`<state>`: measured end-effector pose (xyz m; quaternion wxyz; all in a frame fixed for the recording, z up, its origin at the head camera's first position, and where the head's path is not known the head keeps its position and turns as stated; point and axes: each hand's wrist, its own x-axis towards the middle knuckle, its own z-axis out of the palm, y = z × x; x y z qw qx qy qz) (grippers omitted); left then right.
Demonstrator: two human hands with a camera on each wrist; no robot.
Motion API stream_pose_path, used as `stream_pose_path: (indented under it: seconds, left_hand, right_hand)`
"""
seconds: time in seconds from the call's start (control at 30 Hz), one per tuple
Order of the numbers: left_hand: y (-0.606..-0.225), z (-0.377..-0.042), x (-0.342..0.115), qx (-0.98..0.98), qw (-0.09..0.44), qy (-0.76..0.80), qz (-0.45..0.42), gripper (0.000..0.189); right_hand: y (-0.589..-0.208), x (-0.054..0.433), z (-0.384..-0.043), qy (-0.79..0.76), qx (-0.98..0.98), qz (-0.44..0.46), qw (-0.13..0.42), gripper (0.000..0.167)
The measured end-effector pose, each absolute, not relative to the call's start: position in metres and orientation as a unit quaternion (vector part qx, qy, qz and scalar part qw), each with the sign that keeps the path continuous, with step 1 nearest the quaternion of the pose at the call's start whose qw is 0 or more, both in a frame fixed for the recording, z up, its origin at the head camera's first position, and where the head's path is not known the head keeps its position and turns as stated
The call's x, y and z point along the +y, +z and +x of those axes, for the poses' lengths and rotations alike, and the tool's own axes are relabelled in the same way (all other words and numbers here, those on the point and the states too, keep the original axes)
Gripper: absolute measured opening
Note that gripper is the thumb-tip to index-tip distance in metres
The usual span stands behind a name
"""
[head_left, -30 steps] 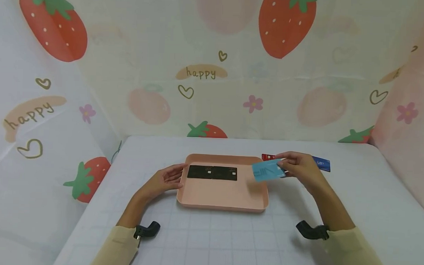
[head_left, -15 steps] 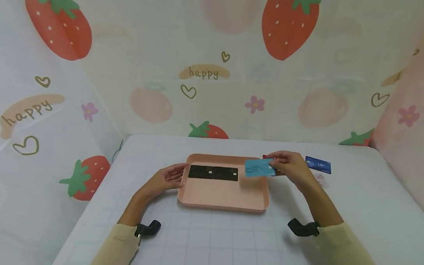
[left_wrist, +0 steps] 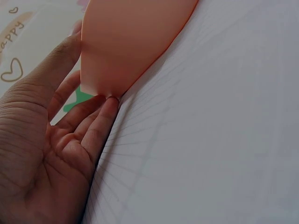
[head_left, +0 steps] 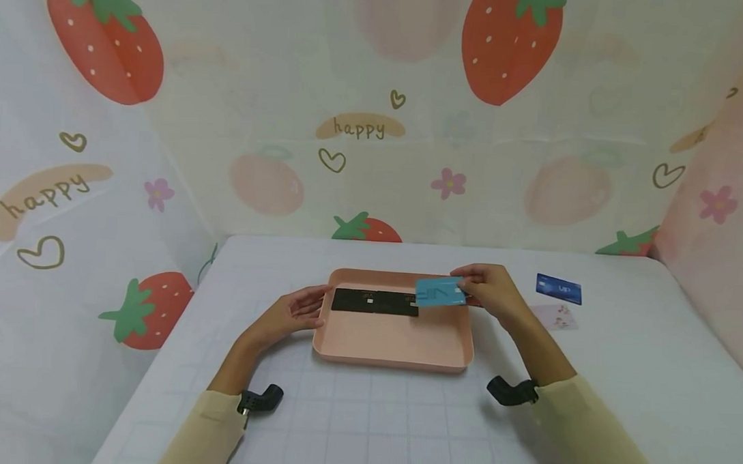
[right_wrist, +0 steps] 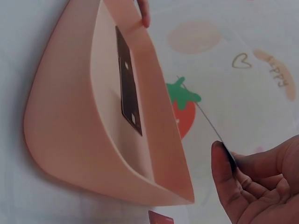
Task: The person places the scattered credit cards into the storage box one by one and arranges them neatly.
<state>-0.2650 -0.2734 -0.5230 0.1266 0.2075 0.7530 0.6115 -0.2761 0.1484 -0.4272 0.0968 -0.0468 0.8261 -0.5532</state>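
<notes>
My right hand (head_left: 492,289) pinches a light blue card (head_left: 437,292) by its right end, thumb and fingertips on it. In the right wrist view the card shows nearly edge-on as a thin dark line. It is held over the pink tray (head_left: 392,343) and overlaps the right end of a black VIP card (head_left: 393,303). A second black card (head_left: 351,300) lies to its left, end to end, along the tray's back. My left hand (head_left: 285,316) touches the tray's left short side, thumb and fingertips spread along the wall (left_wrist: 126,42).
Right of the tray, a dark blue card (head_left: 558,288) lies on the white table (head_left: 637,378), with a pale pink flowered card (head_left: 555,317) in front. A red card (right_wrist: 161,218) shows partly beside the tray's right end. Strawberry-printed cloth (head_left: 279,65) surrounds the table.
My right hand has carried the light blue card leftward over the tray, up to the black cards. The dark blue and pale cards have come into view behind it. My left hand stays at the tray.
</notes>
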Motion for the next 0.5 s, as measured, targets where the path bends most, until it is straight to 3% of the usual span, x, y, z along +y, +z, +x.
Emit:
stream_pose_path:
  seconds: [0.5]
  left_hand:
    - [-0.524,-0.265,-0.274,0.738,0.134,0.627,0.210,0.072]
  right_hand:
    - [-0.436,0.123,-0.282,-0.539,0.837,-0.069,0.063,0.028]
